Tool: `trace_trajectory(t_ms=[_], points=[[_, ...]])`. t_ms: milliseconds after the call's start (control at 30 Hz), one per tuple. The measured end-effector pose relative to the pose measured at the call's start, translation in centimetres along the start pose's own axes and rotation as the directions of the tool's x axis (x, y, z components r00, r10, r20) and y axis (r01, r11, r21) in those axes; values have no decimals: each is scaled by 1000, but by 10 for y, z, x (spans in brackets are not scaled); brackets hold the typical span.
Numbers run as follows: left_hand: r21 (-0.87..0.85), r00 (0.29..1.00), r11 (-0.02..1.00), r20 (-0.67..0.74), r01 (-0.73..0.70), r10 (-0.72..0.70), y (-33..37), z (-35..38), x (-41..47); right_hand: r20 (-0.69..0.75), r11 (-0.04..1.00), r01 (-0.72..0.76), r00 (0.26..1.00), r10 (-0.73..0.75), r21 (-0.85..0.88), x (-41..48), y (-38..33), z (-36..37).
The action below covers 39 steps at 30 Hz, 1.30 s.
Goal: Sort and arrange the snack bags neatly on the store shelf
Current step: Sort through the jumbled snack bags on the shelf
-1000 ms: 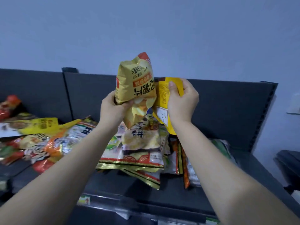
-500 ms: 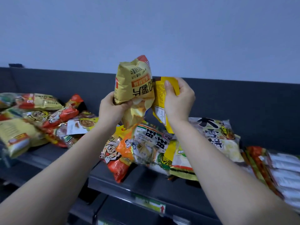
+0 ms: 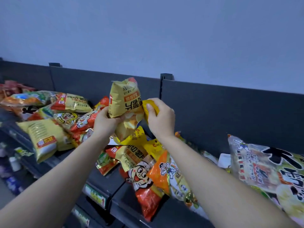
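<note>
Dim, cool bluish cast. Light is flat and diffuse with no hard shadows. Wide-angle bends the shelf (image 3: 230, 112) toward 3 and 9 o'clock. Snack bags (image 3: 24, 99) are soft and smeared at 9 and 4 o'clock, with faint foil glints near 6.

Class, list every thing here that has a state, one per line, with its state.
left hand, grips the yellow crisp bag
yellow crisp bag, held aloft, print upside down
right hand, pinches the bright yellow packet
bright yellow packet, held up, crumpled
loose snack bags, heaped unsorted on shelf
</note>
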State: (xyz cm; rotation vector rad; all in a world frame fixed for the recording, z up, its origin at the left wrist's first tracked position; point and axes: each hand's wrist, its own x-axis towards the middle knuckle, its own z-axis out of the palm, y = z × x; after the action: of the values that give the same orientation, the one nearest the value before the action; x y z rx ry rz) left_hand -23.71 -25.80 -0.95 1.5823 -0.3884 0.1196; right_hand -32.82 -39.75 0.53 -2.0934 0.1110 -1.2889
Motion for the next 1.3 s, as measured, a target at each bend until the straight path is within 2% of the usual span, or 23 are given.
trace_trajectory(t_ms=[67,100,167,233,300,400,467,500,567,667,733,767,833,900,933,1000,1067,1167,1233,1300], points=[[57,999,998,22,39,-41,-20,-9,15,233,993,-22,971,49,-117,-1,13,17],[94,998,994,35,55,-59,-30,-13,21,355,980,-42,928,110,-194,-2,19,25],[205,995,975,36,87,-97,-49,-21,34,534,918,-80,792,295,-389,-6,30,36],[363,994,925,-15,110,-112,-59,-26,41,604,844,-89,659,448,-529,-13,36,42],[477,999,878,-48,41,-21,-60,-26,39,618,808,-65,609,497,-585,-19,35,46],[604,962,772,-28,-199,270,-58,-27,35,593,752,9,621,512,-659,-24,30,48],[571,942,765,49,-299,331,-59,-28,38,571,727,4,623,535,-686,-30,28,48],[497,948,811,88,-308,306,-59,-29,40,563,722,-14,616,551,-692,-33,27,48],[366,981,913,131,-183,144,-59,-31,43,536,716,-50,627,565,-696,-38,22,46],[289,994,955,57,75,-95,-64,-31,50,398,702,-93,768,502,-706,-44,14,42],[297,993,948,7,112,-119,-62,-28,51,331,685,-83,829,450,-724,-50,9,41],[348,998,935,-12,68,-68,-59,-28,49,322,668,-65,839,439,-742,-54,7,41],[465,990,878,-29,-111,141,-56,-28,44,321,626,-37,834,448,-779,-61,6,41],[562,958,779,97,-277,271,-59,-28,42,314,606,-60,812,492,-794,-65,9,41],[611,946,722,204,-323,250,-62,-28,43,310,605,-82,800,514,-792,-66,10,40],[687,925,644,370,-337,89,-70,-27,48,313,614,-115,778,545,-781,-68,8,38],[706,918,636,397,-311,9,-70,-25,49,316,619,-124,773,551,-775,-70,3,33],[686,941,649,299,-329,160,-55,-21,41,275,624,-148,804,528,-767,-68,-5,15],[646,912,644,290,-410,289,-41,-14,31,250,612,-141,824,508,-779,-67,-8,-2],[596,857,616,363,-516,367,-27,-1,20,215,574,-133,841,497,-808,-66,-11,-25]])
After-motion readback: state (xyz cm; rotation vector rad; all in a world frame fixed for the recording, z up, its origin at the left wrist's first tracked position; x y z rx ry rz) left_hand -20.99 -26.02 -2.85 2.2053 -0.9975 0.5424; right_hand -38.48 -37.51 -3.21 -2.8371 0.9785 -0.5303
